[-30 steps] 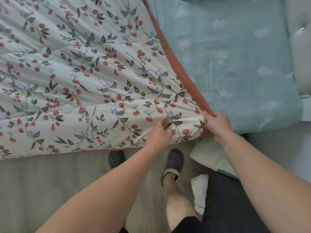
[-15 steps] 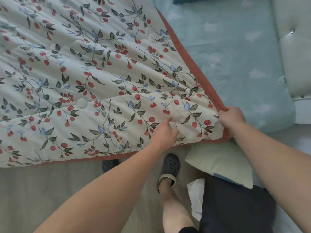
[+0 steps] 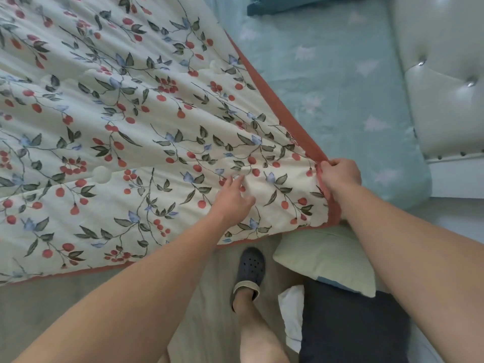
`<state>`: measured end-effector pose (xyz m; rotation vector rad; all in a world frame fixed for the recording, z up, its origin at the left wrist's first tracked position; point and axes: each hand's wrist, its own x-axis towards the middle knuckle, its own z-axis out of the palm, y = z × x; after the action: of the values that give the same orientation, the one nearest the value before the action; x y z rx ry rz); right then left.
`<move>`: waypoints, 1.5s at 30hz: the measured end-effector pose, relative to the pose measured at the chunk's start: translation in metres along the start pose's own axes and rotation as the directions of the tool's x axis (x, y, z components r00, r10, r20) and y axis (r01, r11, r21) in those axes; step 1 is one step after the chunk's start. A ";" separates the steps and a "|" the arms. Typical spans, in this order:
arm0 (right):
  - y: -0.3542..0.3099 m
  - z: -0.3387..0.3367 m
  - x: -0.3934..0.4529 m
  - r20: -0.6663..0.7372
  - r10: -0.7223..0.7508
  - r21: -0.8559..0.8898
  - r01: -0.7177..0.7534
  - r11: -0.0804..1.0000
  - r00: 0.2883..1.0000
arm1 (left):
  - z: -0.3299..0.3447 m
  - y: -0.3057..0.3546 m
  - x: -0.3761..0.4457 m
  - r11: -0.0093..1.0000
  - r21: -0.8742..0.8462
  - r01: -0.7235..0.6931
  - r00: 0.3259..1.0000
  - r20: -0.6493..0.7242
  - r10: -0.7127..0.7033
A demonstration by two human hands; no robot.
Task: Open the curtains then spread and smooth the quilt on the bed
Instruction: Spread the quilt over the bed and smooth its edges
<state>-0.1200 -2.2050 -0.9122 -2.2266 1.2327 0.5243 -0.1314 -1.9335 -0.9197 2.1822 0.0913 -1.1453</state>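
Observation:
A cream quilt [image 3: 125, 132] printed with red berries and grey-green leaves, edged in rust red, covers the left of the bed and hangs over its near side. My right hand [image 3: 341, 175] grips the rust edge at the quilt's near right corner, with the fabric bunched under its fingers. My left hand [image 3: 233, 196] lies on top of the quilt just left of that corner, fingers spread and reaching forward. The teal sheet [image 3: 335, 100] with pale stars lies bare to the right of the quilt.
A padded pale headboard [image 3: 442, 82] runs along the right. A dark teal pillow [image 3: 275, 3] sits at the top. A pale green pillow [image 3: 327, 260], a white cloth [image 3: 292, 315] and a dark cushion [image 3: 353, 326] lie on the floor beside my foot in a grey clog [image 3: 250, 271].
My right hand has drawn the quilt corner rightward towards the headboard, covering more teal sheet. My left hand let go of the fabric and now lies spread on it.

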 end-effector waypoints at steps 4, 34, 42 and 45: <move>-0.006 -0.010 0.011 -0.035 -0.039 -0.089 0.036 0.995 0.999 | -0.019 0.007 -0.010 0.994 -0.078 0.072 0.997 0.042 -0.068; -0.299 0.004 0.144 0.165 -0.244 0.084 0.233 0.969 0.955 | -0.224 0.101 0.191 0.982 -0.100 -0.163 0.955 -0.267 0.131; -0.315 -0.023 0.179 -0.240 -0.236 0.047 0.254 0.966 0.942 | -0.193 0.077 0.196 0.910 0.413 0.023 0.977 -0.201 0.067; -0.296 0.018 0.131 -0.229 -0.523 0.033 0.543 0.839 0.821 | -0.175 0.051 0.191 0.889 0.454 0.065 0.952 -0.294 0.080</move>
<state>0.1995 -2.1491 -0.9221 -2.4463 0.6434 0.0019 0.1277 -1.9153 -0.9680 2.7713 -0.0645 -0.8739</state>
